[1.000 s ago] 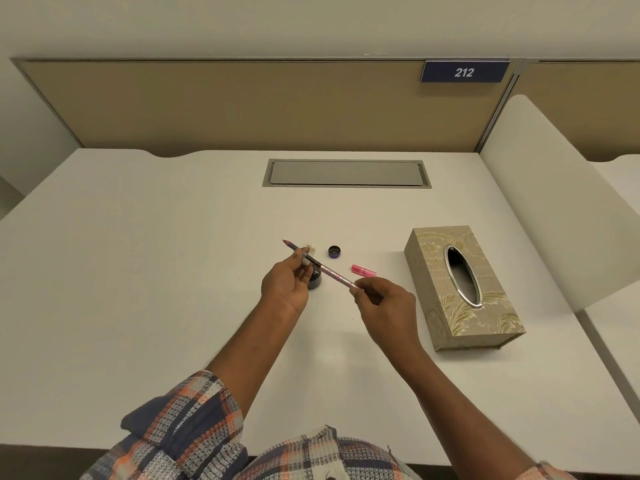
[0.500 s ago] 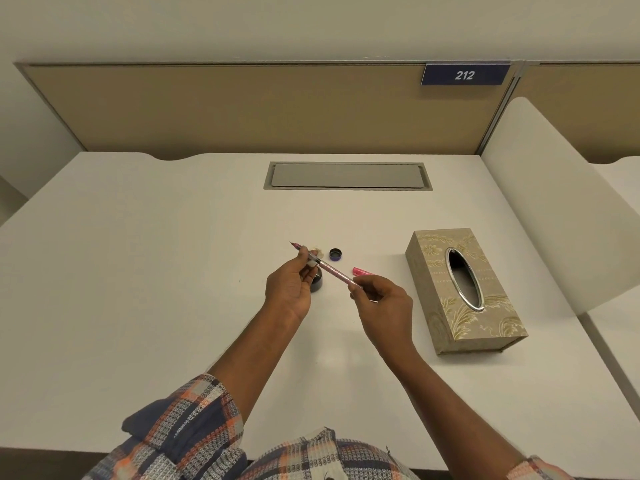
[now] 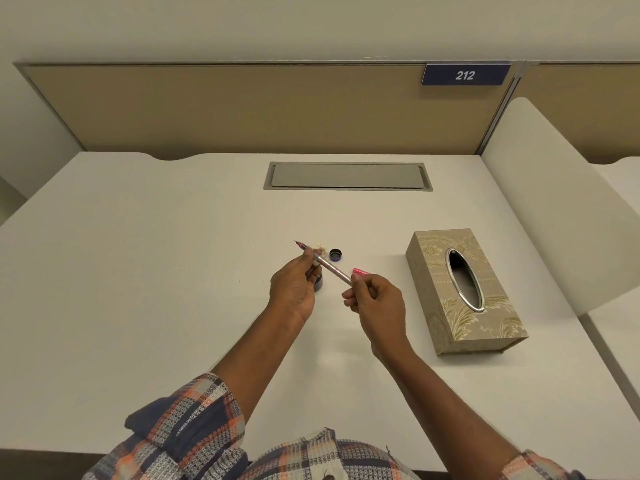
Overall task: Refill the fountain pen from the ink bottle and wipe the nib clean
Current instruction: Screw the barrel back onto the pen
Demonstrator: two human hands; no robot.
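I am holding the slim pink and silver fountain pen (image 3: 327, 266) between both hands just above the white desk (image 3: 138, 271), its pointed nib (image 3: 296, 242) aimed far and left; my left hand (image 3: 294, 289) pinches the grip section near the nib, my right hand (image 3: 375, 299) is curled narrow around the rear end of the barrel. The small dark glass ink bottle (image 3: 318, 283) stands on the desk directly under my left hand, mostly hidden, so I cannot tell how full it is. Its dark round screw cap (image 3: 335, 254) lies open side up just beyond, a crumpled scrap of pale tissue (image 3: 320, 247) sits beside the pen tip, and the pink pen cap (image 3: 361, 271) lies near my right fingers. The beige patterned tissue box (image 3: 485, 327) stands well apart to the right. I judge the pen light, stiff and smooth, likely to roll in a loose pinch; the nib is fragile and inky, so I'd hold the grip section and barrel only
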